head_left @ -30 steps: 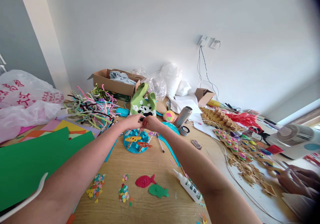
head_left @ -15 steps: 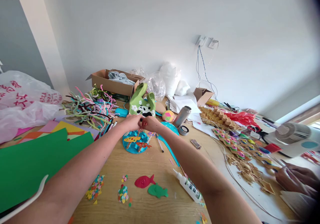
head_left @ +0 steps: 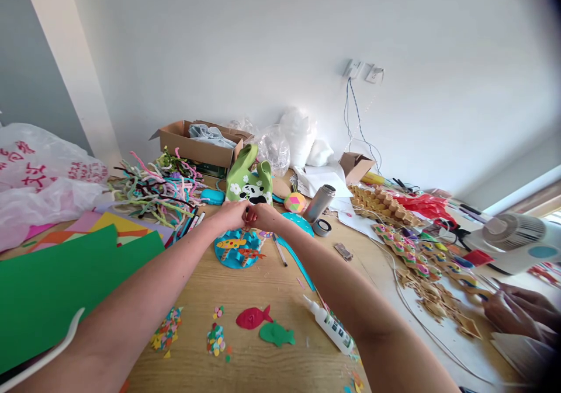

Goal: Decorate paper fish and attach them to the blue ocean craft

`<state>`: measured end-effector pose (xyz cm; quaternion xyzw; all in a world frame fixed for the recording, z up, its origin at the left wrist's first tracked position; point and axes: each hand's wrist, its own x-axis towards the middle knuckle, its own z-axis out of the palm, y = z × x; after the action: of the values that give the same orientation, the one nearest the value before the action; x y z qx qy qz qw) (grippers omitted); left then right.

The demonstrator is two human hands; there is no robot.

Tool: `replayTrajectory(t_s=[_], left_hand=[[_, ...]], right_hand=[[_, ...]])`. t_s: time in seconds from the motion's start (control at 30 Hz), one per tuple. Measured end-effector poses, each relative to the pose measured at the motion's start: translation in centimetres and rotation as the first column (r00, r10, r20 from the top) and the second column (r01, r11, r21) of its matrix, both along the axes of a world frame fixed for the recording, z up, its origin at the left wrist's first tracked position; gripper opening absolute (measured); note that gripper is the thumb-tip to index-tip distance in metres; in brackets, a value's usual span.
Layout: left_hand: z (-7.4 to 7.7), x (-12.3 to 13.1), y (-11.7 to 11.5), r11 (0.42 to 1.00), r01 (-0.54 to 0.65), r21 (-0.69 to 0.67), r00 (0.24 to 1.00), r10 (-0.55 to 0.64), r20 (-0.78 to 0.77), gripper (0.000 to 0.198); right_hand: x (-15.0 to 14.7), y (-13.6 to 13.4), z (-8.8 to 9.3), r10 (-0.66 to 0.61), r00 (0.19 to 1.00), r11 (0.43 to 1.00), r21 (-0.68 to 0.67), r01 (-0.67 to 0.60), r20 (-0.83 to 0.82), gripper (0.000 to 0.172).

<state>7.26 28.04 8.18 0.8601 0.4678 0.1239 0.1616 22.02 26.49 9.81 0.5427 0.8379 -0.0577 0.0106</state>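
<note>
My left hand and my right hand meet at the middle of the table, fingers closed together. Whatever they pinch is too small and covered to make out. Just below them lies a round blue paper piece with raised blue loops. It bears a yellow spotted paper fish and an orange paper fish on striped supports. A green felt bag with a panda stands right behind my hands. Nearer to me, a red fish cutout and a green fish cutout lie flat.
A glue bottle lies beside my right forearm; confetti dots lie between my arms. Green card and pipe cleaners are left. A metal flask, painted egg cartons, a fan and another person's hands are right.
</note>
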Motion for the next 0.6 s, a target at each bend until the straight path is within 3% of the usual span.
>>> replayTrajectory(t_s=[0.6], left_hand=[[-0.38,-0.19,0.24,0.998,0.04,-0.041,0.996,-0.036,0.08,0.042]], right_hand=[[0.07,0.14,-0.28,0.02,0.999,0.999,0.025,-0.021,0.032,0.02]])
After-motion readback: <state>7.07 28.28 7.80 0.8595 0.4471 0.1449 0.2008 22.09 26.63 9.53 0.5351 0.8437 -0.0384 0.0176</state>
